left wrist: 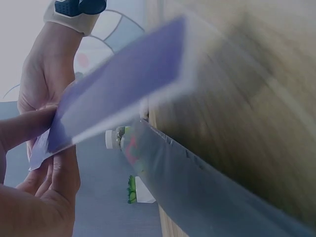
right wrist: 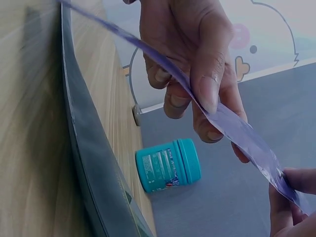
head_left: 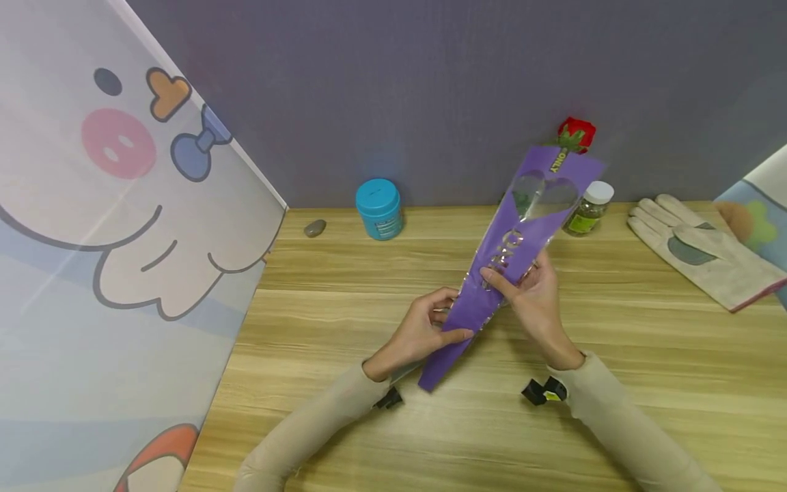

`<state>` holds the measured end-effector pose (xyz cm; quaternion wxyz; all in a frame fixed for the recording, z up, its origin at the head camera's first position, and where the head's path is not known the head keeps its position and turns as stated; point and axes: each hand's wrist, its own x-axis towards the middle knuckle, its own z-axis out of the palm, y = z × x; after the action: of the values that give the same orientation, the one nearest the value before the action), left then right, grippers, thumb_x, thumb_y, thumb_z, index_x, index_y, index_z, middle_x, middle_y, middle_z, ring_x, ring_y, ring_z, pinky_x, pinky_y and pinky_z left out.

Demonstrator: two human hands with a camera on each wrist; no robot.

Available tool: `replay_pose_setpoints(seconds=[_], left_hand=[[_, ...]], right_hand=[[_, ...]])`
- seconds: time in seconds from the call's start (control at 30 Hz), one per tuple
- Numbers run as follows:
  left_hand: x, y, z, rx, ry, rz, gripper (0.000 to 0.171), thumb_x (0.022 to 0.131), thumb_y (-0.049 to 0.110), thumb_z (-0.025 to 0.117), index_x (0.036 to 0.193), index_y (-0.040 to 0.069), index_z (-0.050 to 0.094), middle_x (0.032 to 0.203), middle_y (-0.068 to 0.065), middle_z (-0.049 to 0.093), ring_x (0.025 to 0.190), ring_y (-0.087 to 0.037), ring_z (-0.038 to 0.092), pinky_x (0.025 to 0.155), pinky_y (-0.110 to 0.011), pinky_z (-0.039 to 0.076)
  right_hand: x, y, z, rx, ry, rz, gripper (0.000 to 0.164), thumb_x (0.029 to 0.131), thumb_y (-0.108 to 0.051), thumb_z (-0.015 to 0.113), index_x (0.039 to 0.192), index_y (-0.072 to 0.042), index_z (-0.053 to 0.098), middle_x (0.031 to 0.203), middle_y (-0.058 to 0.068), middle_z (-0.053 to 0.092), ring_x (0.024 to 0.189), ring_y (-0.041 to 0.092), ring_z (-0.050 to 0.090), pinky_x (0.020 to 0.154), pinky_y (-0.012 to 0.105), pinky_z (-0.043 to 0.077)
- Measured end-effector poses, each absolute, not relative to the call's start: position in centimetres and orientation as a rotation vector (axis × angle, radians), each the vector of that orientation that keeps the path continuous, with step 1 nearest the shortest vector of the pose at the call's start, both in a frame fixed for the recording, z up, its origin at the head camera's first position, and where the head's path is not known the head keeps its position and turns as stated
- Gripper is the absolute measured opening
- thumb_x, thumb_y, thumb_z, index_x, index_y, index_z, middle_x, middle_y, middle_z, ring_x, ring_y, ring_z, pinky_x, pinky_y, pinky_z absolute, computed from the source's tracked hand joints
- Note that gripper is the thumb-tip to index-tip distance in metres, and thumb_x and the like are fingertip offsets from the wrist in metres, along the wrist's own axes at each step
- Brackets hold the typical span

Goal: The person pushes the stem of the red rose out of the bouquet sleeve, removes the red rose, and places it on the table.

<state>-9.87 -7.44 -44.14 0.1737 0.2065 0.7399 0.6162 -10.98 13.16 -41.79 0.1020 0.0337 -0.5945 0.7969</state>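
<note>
A flat purple flower sleeve (head_left: 486,273) with a clear heart-shaped window slants above the table. My left hand (head_left: 424,328) pinches its lower part, thumb on top. Higher up, my right hand (head_left: 535,301) pinches its right edge, the thumb across the front. A red rose (head_left: 576,133) with green leaves shows just past the sleeve's top end; whether its stem is inside I cannot tell. In the right wrist view the sleeve (right wrist: 242,131) looks thin, seen nearly edge-on. Below it lies a long grey sheet-like thing (right wrist: 94,138), mostly hidden in the head view.
At the back stand a blue lidded tub (head_left: 379,212) and a small jar with a white lid (head_left: 589,212). A grey stone (head_left: 315,227) lies back left, and pale work gloves (head_left: 701,249) lie on the right. A grey wall (head_left: 430,102) bounds the table behind.
</note>
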Motion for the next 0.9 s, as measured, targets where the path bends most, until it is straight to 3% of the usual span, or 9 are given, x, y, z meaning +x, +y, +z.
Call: replay_pose_setpoints(seconds=[0.27,0.7,0.9], left_hand=[[-10.2,-7.5,-43.8,0.629,2.149,1.708,0.05,0.085,0.003,0.085,0.13,0.005,0.064,0.114,-0.021,0.074,0.081,-0.003,0.069,0.072,-0.027,0.064],[-10.5,-6.8,-43.4,0.592,2.091,1.78,0.044,0.086,-0.003,0.081,0.127,0.0,0.064,0.111,-0.027,0.072,0.079,-0.003,0.069,0.074,-0.024,0.063],[-10.4,-6.4,-43.5,0.557,2.066,1.826,0.044,0.086,-0.006,0.08,0.126,-0.003,0.064,0.11,-0.029,0.071,0.081,-0.003,0.07,0.075,-0.023,0.062]], right_hand=[[-10.9,13.2,-41.9,0.1,-1.743,2.351,0.069,0.085,0.018,0.073,0.143,-0.01,0.047,0.124,-0.001,0.071,0.111,0.01,0.073,0.091,0.024,0.061],[-10.6,13.0,-41.9,0.083,-1.721,2.347,0.065,0.084,0.02,0.074,0.137,-0.011,0.051,0.112,-0.004,0.076,0.102,0.008,0.075,0.084,0.023,0.062],[-10.4,13.1,-42.0,0.104,-1.739,2.344,0.069,0.085,0.019,0.073,0.142,-0.01,0.049,0.117,-0.003,0.074,0.105,0.009,0.074,0.088,0.025,0.062]])
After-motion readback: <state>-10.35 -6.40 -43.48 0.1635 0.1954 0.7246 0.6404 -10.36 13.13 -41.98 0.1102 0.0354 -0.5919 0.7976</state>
